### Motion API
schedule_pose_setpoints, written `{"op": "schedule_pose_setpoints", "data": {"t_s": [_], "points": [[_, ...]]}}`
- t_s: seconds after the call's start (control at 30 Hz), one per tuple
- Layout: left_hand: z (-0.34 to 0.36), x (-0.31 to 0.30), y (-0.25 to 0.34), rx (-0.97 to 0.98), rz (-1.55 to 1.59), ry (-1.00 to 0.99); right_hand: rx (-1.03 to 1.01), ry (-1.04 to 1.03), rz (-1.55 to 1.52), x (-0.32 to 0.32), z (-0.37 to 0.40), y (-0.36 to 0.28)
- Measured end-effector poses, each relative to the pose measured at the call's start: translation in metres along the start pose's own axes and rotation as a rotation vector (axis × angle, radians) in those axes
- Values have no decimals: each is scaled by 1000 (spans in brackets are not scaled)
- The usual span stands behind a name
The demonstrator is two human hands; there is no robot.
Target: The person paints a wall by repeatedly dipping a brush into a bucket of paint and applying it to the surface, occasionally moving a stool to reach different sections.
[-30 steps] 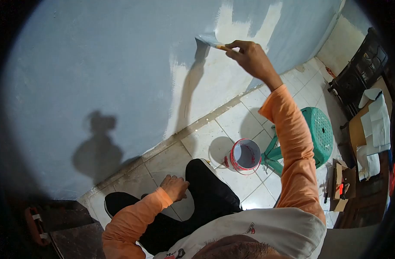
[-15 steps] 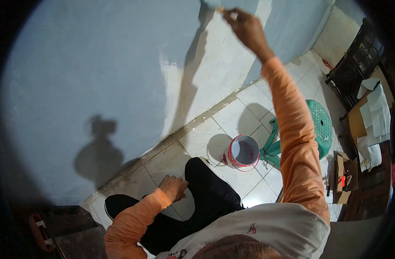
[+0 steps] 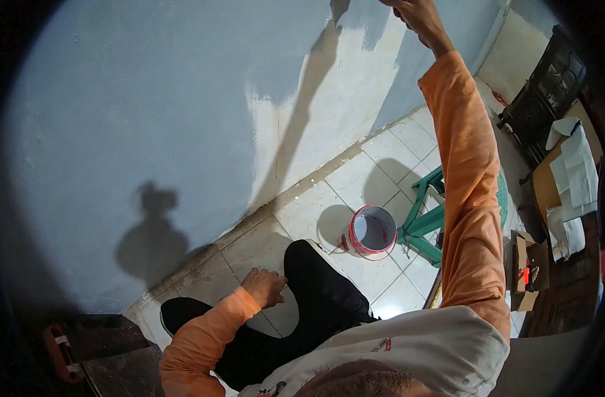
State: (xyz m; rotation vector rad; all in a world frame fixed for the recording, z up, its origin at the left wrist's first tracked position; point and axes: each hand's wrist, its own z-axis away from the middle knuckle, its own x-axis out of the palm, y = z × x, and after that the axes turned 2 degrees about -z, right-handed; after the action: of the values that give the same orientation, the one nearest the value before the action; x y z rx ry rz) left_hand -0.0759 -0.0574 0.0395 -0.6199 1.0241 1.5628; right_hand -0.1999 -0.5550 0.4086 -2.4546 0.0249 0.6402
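My right hand [image 3: 418,20] is raised at the top edge of the view, fingers closed around a paintbrush, which is now outside the picture. In front of it stands a wall [image 3: 170,99] painted grey-blue, with a bare whitish patch [image 3: 362,86] that has streaky painted edges. My left hand [image 3: 264,288] hangs low beside my dark-trousered leg, its fingers loosely bent and nothing visible in them. A red and white paint pail [image 3: 350,246] stands on the floor, holding grey-blue paint [image 3: 370,231].
A green plastic stool [image 3: 421,225] stands right of the pail, partly behind my right arm. Farther right are an open cardboard box [image 3: 526,301], white sheets [image 3: 573,172] and a dark cabinet [image 3: 540,99]. A dark wooden piece [image 3: 117,357] stands at lower left. Tiles [image 3: 316,205] meet the wall.
My right hand has moved up and to the right, taking the paintbrush out of view. Grey-blue now covers more of the upper bare patch. My left hand has barely moved.
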Motion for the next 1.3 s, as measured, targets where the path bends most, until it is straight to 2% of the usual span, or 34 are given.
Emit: {"op": "schedule_pose_setpoints", "data": {"t_s": [0.03,0.1,0.13,0.17,0.23,0.3,0.37,0.4,0.43,0.5,0.6,0.63,0.7,0.77,0.83,0.9,0.93,1.03,1.1,1.23,1.3], "points": [[0,-2,-1,-3,-2,-1,0,1,-3,4,6,7],[-1,-3,-2,31,-62,-37,-70,157,66,26,30,31],[-1,-2,-1,32,-62,-38,-165,170,42,48,42,41],[-1,-3,-1,36,-69,-28,-129,79,145,64,60,39],[0,-4,0,39,-74,-17,-95,-44,115,96,103,35],[0,-7,0,34,-73,-33,26,-251,155,93,122,23],[0,-6,0,36,-69,-43,-44,-274,189,78,110,40],[-2,-7,0,38,-67,-48,68,-301,191,62,95,30],[-2,-6,0,40,-66,-46,1,-239,78,58,75,50],[-1,-4,0,50,-62,-28,56,-172,81,33,48,19],[-4,-3,0,40,-73,-54,64,0,1,27,30,20],[-2,-5,3,39,-71,-52,61,-3,1,32,34,26],[0,-12,6,19,-54,-46,-130,198,103,52,52,42],[-1,-12,5,20,-47,-49,-17,54,95,76,78,57],[-3,-10,2,20,-50,-52,-48,-81,185,85,115,24],[-4,-3,-1,38,-27,53,62,-25,16,75,115,25],[-3,-3,-2,35,-26,53,94,85,-5,72,117,29],[-3,-6,6,49,-34,25,57,90,74,85,122,40],[-4,-15,7,28,-12,-74,35,34,148,90,128,39],[-1,-11,6,16,-51,-9,112,162,78,81,121,15],[-1,-12,4,21,-10,-39,-13,154,134,97,111,22]]}}
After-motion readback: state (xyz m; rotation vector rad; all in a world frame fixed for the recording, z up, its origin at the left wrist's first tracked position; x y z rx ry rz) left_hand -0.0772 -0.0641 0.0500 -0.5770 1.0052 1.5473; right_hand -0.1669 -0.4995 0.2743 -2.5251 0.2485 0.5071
